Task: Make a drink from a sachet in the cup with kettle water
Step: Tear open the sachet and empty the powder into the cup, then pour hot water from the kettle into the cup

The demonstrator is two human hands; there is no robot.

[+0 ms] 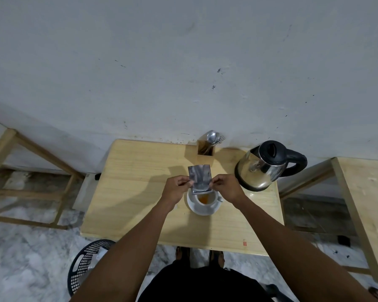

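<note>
A light wooden table (140, 192) stood against a scuffed grey wall (183, 62), and everything else sat in relation to it. On the floor below the table's near-left corner lay a black perforated basket (85, 262). At the table's far-right corner stood a steel kettle (262, 168) with a black lid and handle, the handle turned away from the table's centre. Against the wall at the middle of the table's far edge stood a wooden cutlery holder (205, 152), with spoons and a fork (214, 137) rising out of it.

Near the table's centre a white saucer (192, 207) carried a white cup (206, 200), which held orange-brown powder or liquid; which of the two could not be told. Directly above the cup's far rim, a silver sachet (200, 176) was held upright, its lower end pointing into the cup. The person's left hand (176, 187) pinched the sachet's left edge between thumb and fingers, while the right hand (226, 186) pinched its right edge the same way. Both forearms reached in over the table's near edge.
</note>
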